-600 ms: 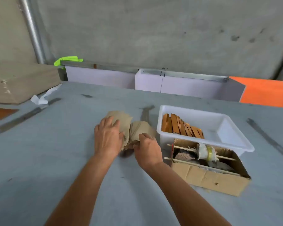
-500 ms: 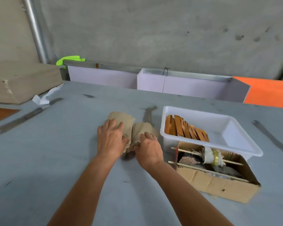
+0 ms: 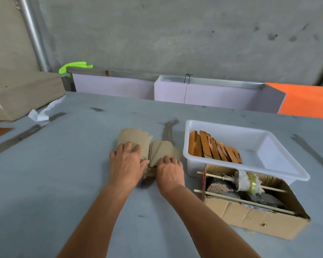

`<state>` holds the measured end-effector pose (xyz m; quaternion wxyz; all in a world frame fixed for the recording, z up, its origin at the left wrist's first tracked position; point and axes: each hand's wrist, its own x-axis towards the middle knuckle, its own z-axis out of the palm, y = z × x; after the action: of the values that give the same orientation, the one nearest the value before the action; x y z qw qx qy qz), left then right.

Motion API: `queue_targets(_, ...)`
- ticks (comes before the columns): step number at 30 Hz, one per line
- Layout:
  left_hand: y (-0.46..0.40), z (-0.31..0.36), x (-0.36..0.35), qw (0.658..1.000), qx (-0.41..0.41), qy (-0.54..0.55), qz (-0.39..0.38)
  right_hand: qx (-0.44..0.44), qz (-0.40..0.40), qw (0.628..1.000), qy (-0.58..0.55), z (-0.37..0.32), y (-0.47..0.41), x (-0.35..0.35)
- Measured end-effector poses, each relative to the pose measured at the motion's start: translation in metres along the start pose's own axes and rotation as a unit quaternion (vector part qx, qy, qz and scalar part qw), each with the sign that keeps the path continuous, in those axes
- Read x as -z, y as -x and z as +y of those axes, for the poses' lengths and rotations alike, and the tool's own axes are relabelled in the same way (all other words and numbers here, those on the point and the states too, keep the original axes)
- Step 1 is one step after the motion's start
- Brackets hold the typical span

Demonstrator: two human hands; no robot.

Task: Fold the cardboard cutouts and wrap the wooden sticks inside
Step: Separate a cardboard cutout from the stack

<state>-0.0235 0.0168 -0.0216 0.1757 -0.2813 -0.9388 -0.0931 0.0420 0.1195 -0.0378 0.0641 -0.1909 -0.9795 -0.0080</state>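
Cardboard cutouts [image 3: 147,151], stacked on counter [image 3: 63,174]: left hand [image 3: 126,164] flat atop; right hand [image 3: 171,171] grip pinching edges. Risk: stack fans, slides apart.

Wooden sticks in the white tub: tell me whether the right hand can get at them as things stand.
Probably yes. The wooden sticks lie uncovered in the open white tub, just right of the right hand, with nothing between; that hand must first leave the cardboard cutouts.

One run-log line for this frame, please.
stage: sorting cardboard cutouts | left hand: flat on stack | right hand: fingers at stack edge | wooden sticks: in white tray, untouched
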Motion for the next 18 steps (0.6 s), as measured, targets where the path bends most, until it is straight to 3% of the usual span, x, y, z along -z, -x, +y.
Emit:
queue_targets(6, -0.006, -0.005, 0.009, 0.988, 0.091, 0.115, -0.038, -0.013, 0.001, 0.996, -0.089, 0.009, -0.001, 0.003)
queue_targets(10, -0.011, -0.005, 0.013, 0.971, 0.178, 0.159, -0.001, -0.021, 0.041, 0.982, -0.183, 0.003, -0.002, 0.014)
queue_targets(14, -0.015, -0.007, 0.014, 0.968, 0.201, 0.149, -0.022, -0.049, 0.033, 0.919, -0.391, -0.018, -0.003, 0.028)
queue_targets(18, -0.011, -0.007, 0.014, 0.971, 0.175, 0.162, 0.032, -0.041, 0.006, 0.872, -0.488, -0.025, -0.004, 0.032)
